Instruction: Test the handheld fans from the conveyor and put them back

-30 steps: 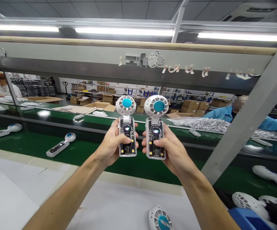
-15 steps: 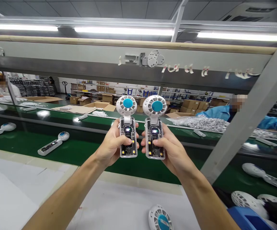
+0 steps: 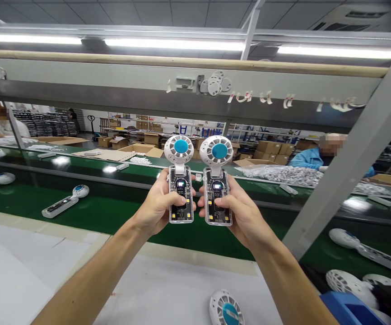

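Note:
Two white handheld fans stand upright side by side, slightly apart, in front of me. Around the clear handle of the left fan [image 3: 181,212] my left hand [image 3: 160,203] is closed, its thumb lying across the dark circuit board. My right hand [image 3: 244,210] grips the right fan [image 3: 220,214] the same way, thumb on the board's front. Each fan has a round slotted head with a blue centre, and a small light glows on both boards. A third fan [image 3: 227,308] lies at the bottom edge, only partly in view.
Fans, including one at the left [image 3: 65,203], lie on the green conveyor belt [image 3: 114,212]. A blue bin [image 3: 347,309] sits lower right beside more fan heads. A slanted grey post [image 3: 324,189] crosses the right. Beyond, a person in blue [image 3: 309,158] sits by a bag of small white parts [image 3: 283,174].
Fans on the near belt have shifted left, while white pieces on the far belt have moved right. My right hand's fan has moved very slightly left. The person in blue has drawn an arm in.

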`<state>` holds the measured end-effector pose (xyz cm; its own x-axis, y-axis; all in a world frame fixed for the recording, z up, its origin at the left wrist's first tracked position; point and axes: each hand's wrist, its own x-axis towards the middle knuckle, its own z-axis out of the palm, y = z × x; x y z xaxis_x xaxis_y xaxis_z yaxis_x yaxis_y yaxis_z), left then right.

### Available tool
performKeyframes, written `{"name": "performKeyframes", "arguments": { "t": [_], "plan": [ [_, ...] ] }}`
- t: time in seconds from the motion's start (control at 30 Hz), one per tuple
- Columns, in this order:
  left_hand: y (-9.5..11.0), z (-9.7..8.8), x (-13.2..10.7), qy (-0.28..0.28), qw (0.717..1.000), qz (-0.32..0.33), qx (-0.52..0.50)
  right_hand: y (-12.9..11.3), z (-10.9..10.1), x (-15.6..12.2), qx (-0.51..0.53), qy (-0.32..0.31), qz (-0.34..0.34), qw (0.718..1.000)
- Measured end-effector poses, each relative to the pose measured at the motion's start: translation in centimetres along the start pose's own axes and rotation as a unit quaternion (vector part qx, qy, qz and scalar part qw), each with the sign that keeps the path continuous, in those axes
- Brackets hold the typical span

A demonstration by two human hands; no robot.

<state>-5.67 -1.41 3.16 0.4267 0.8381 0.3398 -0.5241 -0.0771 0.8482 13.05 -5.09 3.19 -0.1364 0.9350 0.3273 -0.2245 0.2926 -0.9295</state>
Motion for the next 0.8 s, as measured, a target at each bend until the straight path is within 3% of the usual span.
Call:
{"name": "performKeyframes", "arguments": {
  "t": [0.6,0.8],
  "plan": [
    [-0.10,-0.42,-0.04,-0.037,0.999,-0.007,0.009,-0.26,0.26,-0.08,-0.003,-0.009,-0.002,1.000],
    [-0.75,-0.11,0.10,-0.018,0.998,0.022,0.049,0.28,0.21,0.06,0.014,0.041,-0.001,0.999]
  ]
}}
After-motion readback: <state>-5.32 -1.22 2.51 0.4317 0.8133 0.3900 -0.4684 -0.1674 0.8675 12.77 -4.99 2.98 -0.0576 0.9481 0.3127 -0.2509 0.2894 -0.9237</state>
